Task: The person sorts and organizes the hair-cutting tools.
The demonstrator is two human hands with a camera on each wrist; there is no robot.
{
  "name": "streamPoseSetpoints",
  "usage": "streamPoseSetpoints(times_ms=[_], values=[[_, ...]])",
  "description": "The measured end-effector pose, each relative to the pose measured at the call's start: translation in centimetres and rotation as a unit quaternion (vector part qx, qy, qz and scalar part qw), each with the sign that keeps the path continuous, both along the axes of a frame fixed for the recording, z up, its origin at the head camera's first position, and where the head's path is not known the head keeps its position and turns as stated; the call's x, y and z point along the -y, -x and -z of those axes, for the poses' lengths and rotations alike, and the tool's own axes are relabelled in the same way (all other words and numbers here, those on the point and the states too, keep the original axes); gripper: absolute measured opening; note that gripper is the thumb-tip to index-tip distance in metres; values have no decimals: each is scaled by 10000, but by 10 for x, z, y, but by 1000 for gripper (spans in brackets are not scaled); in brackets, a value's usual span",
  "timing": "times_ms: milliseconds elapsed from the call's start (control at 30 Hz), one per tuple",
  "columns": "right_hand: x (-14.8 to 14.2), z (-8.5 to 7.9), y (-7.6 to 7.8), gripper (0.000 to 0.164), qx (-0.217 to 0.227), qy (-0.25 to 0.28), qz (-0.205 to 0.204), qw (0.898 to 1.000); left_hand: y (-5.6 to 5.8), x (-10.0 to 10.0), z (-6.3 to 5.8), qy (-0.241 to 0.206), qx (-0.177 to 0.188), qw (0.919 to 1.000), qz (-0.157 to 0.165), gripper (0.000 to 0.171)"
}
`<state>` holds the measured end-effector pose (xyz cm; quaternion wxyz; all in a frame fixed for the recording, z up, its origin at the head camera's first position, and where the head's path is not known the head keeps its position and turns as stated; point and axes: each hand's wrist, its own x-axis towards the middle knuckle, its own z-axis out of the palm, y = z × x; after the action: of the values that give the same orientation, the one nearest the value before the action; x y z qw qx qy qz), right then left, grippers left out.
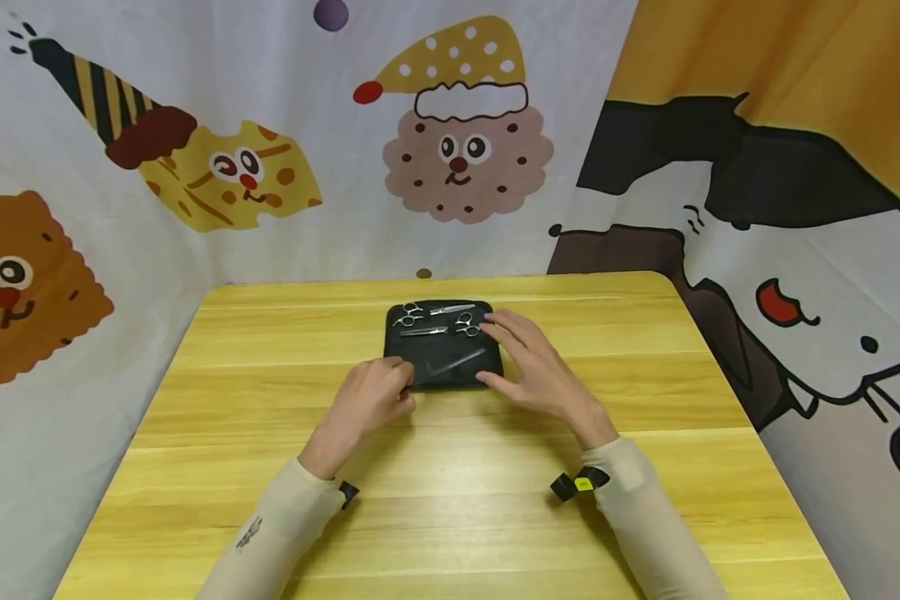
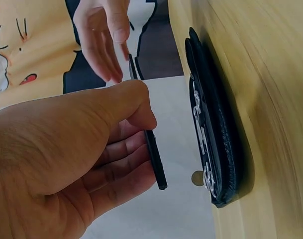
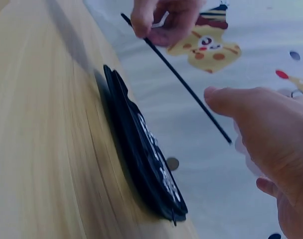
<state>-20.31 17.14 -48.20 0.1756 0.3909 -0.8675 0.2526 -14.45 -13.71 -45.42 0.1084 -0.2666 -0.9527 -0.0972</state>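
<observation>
Two pairs of scissors [image 1: 438, 319], silver, lie on a black case [image 1: 422, 348] that rests flat on the far part of a wood-grained table [image 1: 450, 508]. The far pair has its finger loops to the left and its blades to the right; the near pair is reversed, with its loops to the right. At the near left corner of the case, the left hand [image 1: 371, 396] pinches a thin black bar [image 2: 155, 162] between thumb and curled fingers, close to the bar's left end, which projects slightly beyond the grip. Both wrist views show the bar raised clear of the case and table, its length extending toward the right hand [image 1: 536, 367]. That hand, at the right side of the case, is wide, its thumb well apart from its extended fingers. The thumb lies just beside the bar; whether they touch cannot be told. Pale sleeves [image 1: 656, 525] cover both forearms, and a black band with a yellow label [image 1: 584, 483] shows at the right cuff. Beyond the far table edge hangs a white cloth [image 1: 345, 192] printed with cartoon figures, among them a round biscuit [image 1: 468, 187] in a spotted cap.
</observation>
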Motion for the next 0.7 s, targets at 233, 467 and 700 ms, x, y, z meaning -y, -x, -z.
streamPoseSetpoints(times_ms=[233, 467, 700], values=[[10, -3, -4, 69, -666, -227, -360, 9969, 1, -3, -2, 27, -6, 9998, 194, 23], [13, -2, -4, 54, -892, -137, -700, 9935, 1, -5, -5, 186, -160, 9991, 334, 21], [15, 1, -5, 44, -928, -158, -787, 9924, 1, -7, -6, 300, -133, 9988, 371, 20]])
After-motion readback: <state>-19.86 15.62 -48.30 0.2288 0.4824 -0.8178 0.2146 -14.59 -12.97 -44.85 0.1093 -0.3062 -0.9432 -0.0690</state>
